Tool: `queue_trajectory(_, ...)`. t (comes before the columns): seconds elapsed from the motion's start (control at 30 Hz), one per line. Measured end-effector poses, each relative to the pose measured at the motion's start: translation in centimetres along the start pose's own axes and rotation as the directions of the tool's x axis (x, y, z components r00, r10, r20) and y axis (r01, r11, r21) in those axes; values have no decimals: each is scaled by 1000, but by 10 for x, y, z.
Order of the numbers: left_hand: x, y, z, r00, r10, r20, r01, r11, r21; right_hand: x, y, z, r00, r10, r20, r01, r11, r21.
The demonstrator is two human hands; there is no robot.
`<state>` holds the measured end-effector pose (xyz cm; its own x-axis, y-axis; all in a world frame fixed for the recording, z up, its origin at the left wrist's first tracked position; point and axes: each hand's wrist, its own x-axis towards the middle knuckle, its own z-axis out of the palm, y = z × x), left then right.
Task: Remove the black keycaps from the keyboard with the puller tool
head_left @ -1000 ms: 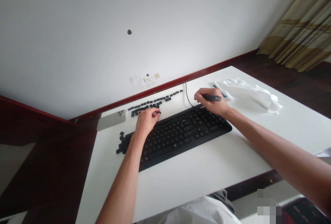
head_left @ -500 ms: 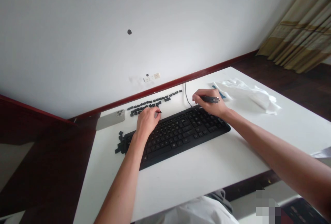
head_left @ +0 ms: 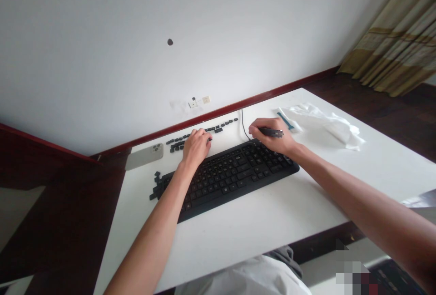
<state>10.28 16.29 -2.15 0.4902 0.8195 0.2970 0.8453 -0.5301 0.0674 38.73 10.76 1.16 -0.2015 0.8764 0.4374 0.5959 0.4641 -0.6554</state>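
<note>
My left hand (head_left: 195,146) rests among the rows of loose black keycaps (head_left: 200,137) behind the black computer keyboard (head_left: 228,177), and a small black piece, probably a keycap, shows at its fingertips. My right hand (head_left: 272,136) grips a dark pen-shaped tool (head_left: 271,132) just above the keyboard's far edge. A small heap of keycaps (head_left: 156,187) lies against the keyboard's left end. The left hand hides part of the loose rows.
A pale smartphone (head_left: 145,156) lies left of the keycaps on the white table (head_left: 238,231). A black cable (head_left: 244,125) runs from the keyboard toward the wall. Crumpled white plastic (head_left: 322,127) with a blue strip (head_left: 285,120) lies at the right.
My left hand has moved toward the far side of the table, over the keycap rows. My right hand has shifted slightly left with the tool. The whole view has drifted slightly.
</note>
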Motion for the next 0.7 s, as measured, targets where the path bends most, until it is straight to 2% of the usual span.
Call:
queue_trajectory(0.27,-6,-3,2,998,-21,-51,20,1000,-17,-2,-3,5,998,-26,59,24,999,40)
queue_trajectory(0.5,0,-6,4,998,-45,-33,44,998,-42,-2,-5,6,998,8,65,-8,1000,12)
queue_trajectory(0.6,0,0,-1,995,-86,-45,84,995,-61,-3,-6,6,998,23,55,-23,1000,2)
queue_trajectory(0.7,-8,17,-12,989,-134,-62,123,981,-151,-4,-6,6,999,29,33,-29,999,-14)
